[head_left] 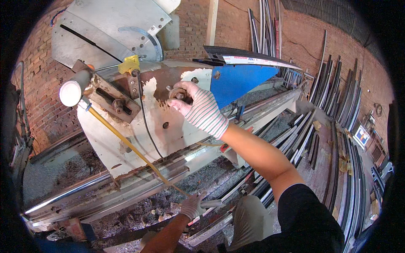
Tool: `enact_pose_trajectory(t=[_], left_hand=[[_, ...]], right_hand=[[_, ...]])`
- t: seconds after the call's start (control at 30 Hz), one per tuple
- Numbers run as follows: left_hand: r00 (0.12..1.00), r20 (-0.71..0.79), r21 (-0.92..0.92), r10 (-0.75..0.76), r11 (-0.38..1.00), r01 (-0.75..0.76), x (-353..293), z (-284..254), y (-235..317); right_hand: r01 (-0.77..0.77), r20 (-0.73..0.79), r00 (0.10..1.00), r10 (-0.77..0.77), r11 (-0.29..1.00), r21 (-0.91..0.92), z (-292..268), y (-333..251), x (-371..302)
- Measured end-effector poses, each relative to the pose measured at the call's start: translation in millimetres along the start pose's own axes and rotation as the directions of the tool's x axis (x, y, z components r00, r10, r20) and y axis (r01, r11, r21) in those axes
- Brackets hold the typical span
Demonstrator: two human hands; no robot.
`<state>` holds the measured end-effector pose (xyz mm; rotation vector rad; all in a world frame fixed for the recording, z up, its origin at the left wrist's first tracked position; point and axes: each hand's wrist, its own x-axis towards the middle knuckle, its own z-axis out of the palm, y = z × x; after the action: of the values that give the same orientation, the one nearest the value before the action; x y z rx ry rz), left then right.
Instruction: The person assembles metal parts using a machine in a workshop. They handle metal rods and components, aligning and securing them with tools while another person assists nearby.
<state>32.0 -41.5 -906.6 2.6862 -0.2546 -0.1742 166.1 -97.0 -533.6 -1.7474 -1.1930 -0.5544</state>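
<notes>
My right hand [201, 109], in a striped white glove, reaches up to the machine's scuffed white panel [147, 141]. Its thumb and fingers close round a worn, round metal knob [180, 96] with a short stub. Low in the view, my left hand [192, 207], gloved as well, has its fingers curled closed. A yellow hose [126, 141] runs down from a white-capped cylinder [70, 93] to this hand. Beside the fingers a grey, bar-like piece [211, 203] sticks out; what exactly lies in the grip is hidden.
A slotted bracket [112, 99] with a bolt and a black cable [147, 126] are left of my right hand. Below the panel runs a metal rail [126, 194]. Long metal profiles [301, 135] lie on the right, and others lean on the brick wall [312, 31].
</notes>
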Motion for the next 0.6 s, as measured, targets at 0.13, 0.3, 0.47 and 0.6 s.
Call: enact_pose_trajectory(t=[0.13, 0.3, 0.47, 0.6], left_hand=[[1.0, -0.018, 0.044, 0.018, 0.999, -0.017, 4.2, 5.8, -1.4], [0.998, -0.044, 0.067, 0.045, 0.997, -0.042, 6.9, 11.2, -1.3], [0.999, -0.035, 0.075, 0.024, 0.997, -0.022, 4.3, 9.0, 3.5], [0.996, -0.064, 0.103, 0.061, 0.993, -0.055, 3.9, 5.1, 4.5]], right_hand=[[-0.058, -0.155, 0.976, 0.15, 0.875, 0.481, 27.1, 4.4, -4.2], [-0.175, -0.147, 0.906, 0.397, 0.668, 0.723, 45.8, -3.9, -10.7], [-0.158, -0.233, 0.9, 0.368, 0.775, 0.611, 44.7, -9.7, -9.0], [-0.042, -0.235, 0.956, 0.178, 0.871, 0.489, 31.1, -14.5, -6.2]])
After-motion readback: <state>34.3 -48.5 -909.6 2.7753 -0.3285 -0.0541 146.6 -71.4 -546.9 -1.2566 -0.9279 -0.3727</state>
